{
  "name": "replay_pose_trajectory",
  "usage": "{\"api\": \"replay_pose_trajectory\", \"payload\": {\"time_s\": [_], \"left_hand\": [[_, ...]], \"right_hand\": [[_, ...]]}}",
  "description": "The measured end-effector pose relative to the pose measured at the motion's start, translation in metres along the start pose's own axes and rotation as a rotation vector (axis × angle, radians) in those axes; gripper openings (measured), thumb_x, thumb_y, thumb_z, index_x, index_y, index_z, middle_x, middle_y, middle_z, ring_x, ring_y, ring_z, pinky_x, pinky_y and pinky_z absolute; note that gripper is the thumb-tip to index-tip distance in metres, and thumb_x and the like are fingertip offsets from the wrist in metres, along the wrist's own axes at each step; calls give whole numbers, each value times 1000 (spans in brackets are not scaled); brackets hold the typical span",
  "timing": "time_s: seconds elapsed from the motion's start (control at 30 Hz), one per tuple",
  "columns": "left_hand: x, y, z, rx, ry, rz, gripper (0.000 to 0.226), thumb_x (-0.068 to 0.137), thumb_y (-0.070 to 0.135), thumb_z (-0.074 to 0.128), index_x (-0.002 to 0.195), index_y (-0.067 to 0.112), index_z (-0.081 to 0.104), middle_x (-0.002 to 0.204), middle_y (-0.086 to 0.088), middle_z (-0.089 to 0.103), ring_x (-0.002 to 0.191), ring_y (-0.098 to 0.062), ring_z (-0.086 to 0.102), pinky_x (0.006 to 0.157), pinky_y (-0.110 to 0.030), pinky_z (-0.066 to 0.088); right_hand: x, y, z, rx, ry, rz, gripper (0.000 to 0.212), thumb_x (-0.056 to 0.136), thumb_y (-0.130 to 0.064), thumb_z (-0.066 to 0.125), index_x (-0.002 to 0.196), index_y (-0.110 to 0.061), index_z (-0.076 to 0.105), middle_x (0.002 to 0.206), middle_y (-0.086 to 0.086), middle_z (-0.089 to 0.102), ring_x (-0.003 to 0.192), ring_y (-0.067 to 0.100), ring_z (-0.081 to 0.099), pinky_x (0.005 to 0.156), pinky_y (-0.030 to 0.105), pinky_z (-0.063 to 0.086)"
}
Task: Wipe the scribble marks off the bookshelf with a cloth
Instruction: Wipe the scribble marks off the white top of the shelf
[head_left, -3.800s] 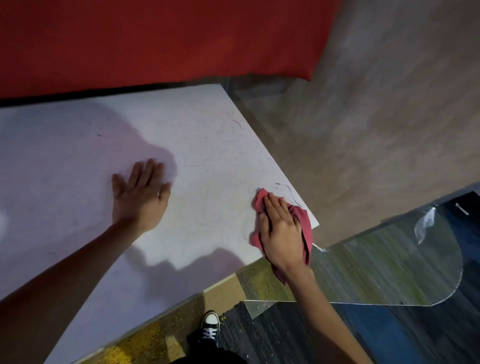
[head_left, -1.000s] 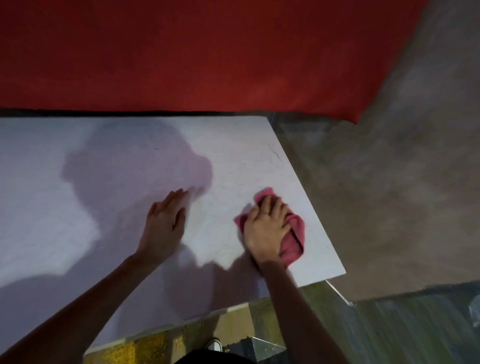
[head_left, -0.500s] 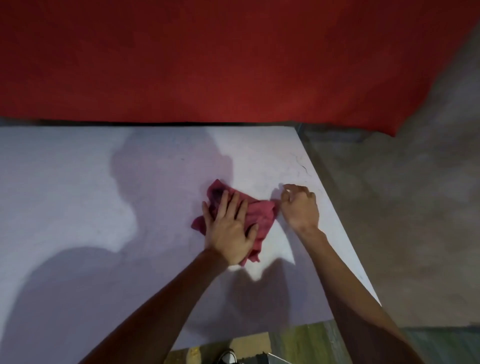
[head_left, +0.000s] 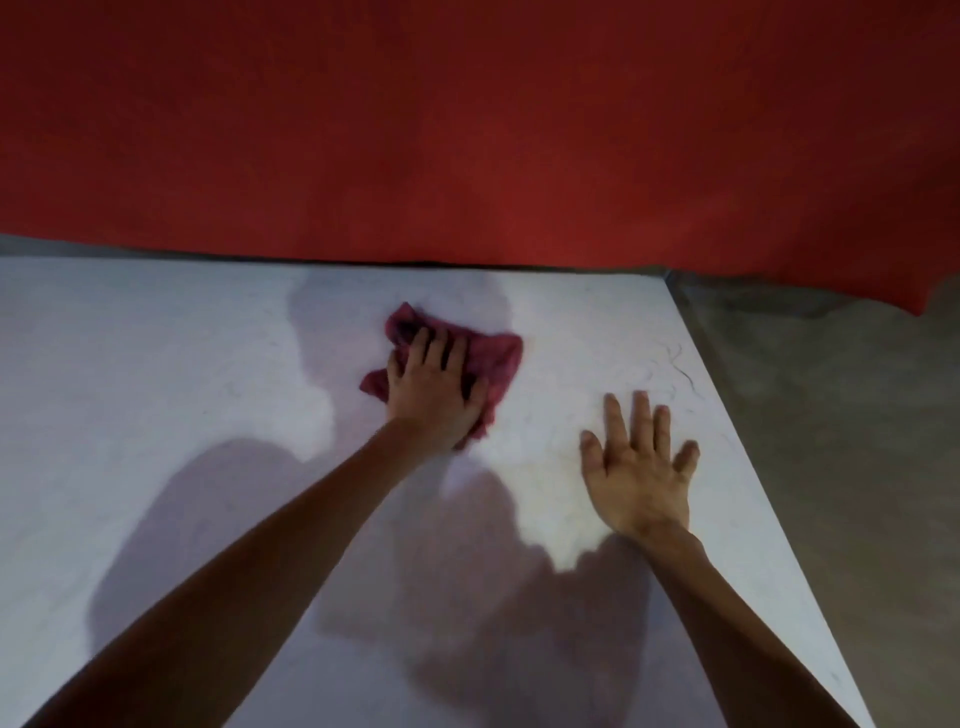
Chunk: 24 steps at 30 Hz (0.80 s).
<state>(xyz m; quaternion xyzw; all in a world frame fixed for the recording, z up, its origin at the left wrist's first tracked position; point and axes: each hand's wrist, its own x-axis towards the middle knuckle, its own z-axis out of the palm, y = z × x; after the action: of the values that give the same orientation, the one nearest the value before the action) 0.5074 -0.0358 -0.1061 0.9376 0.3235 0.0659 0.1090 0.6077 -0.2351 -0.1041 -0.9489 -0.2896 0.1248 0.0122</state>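
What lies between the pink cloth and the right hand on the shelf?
Only bare white shelf top lies between cloth and right hand, as the head view shows.

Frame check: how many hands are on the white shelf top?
2. The left hand presses the pink cloth near the back of the bookshelf top; the right hand rests on it, fingers spread, near the right edge.

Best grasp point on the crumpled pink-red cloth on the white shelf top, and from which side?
Probably the right corner of the crumpled pink-red cloth, pinched from above, approaching from the right. The left hand presses flat on its near-left part; that corner lies uncovered and bunched. The right hand rests flat on the white shelf top nearby, free.
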Motion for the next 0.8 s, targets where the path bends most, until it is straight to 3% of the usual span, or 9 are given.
{"api": "replay_pose_trajectory", "payload": {"time_s": [0.07, 0.17, 0.23, 0.33, 0.37, 0.47, 0.6, 0.7, 0.8], "left_hand": [[-63, -8, 2, 12, 54, 207, 64, 86, 48, 35, 124, 3, 61, 129, -19, 58, 121, -39, 54, 93, -59, 43], [-85, -66, -10, 84, 61, 284, 66, 93, 52, 31, 121, 1, 64, 124, -21, 62, 114, -42, 58, 88, -59, 48], [-54, -106, -20, 143, 113, 154, 75, 96, 56, 22, 129, -1, 56, 131, -25, 55, 123, -45, 50, 97, -59, 44], [2, -115, -35, 89, -11, -316, 64, 97, 50, 30, 148, 12, 30, 155, -12, 27, 143, -32, 18, 114, -55, 16], [12, -100, -31, 95, -6, -356, 63, 98, 49, 31, 150, 14, 26, 157, -9, 22, 145, -30, 13, 114, -55, 11], [3, -24, -4, 68, -9, -156, 65, 94, 51, 24, 148, 16, 31, 155, -4, 27, 143, -27, 16, 113, -57, 11], [-102, 46, 13, 7, 33, 323, 63, 81, 50, 34, 122, 14, 65, 129, -6, 62, 124, -29, 53, 100, -61, 36], [-154, 0, 2, -39, 47, 471, 54, 86, 52, 41, 130, 23, 53, 133, -3, 59, 128, -25, 47, 104, -49, 36], [-150, -92, -18, 49, 164, 304, 61, 95, 54, 30, 128, 10, 57, 128, -15, 60, 123, -32, 50, 101, -44, 37]], "right_hand": [[0, 0, 1, 9, 10, -11, 60, 99, -51, 10, 152, -29, -10, 159, 3, -19, 146, 25, -18, 114, 55, -8], [-2, 0, 1, 22, 6, -10, 60, 99, -52, 9, 151, -30, -11, 158, 3, -21, 145, 24, -19, 114, 53, -11], [-4, -1, 0, 30, 17, -7, 60, 100, -51, 10, 152, -29, -10, 158, 3, -20, 145, 24, -19, 114, 52, -11], [-3, -1, 0, 33, 33, -14, 60, 100, -50, 12, 152, -29, -8, 159, 3, -18, 146, 24, -17, 114, 52, -11], [-2, -2, 0, 37, 39, -19, 59, 100, -50, 12, 152, -29, -7, 159, 3, -17, 146, 24, -17, 114, 52, -11], [-1, 0, 0, 64, 59, -33, 57, 101, -48, 15, 153, -29, -1, 160, 3, -13, 147, 23, -14, 114, 50, -12], [-7, 8, 1, 251, 170, -77, 52, 101, -39, 19, 150, -22, 27, 160, 3, 10, 148, 21, 2, 117, 41, -4], [-14, 13, 4, 336, 260, -113, 52, 98, -31, 26, 144, -13, 41, 157, 7, 25, 147, 23, 15, 118, 36, 3], [-21, 15, 7, 347, 296, -137, 42, 100, -15, 37, 141, -9, 44, 154, 9, 30, 146, 25, 19, 118, 34, 8]]}}
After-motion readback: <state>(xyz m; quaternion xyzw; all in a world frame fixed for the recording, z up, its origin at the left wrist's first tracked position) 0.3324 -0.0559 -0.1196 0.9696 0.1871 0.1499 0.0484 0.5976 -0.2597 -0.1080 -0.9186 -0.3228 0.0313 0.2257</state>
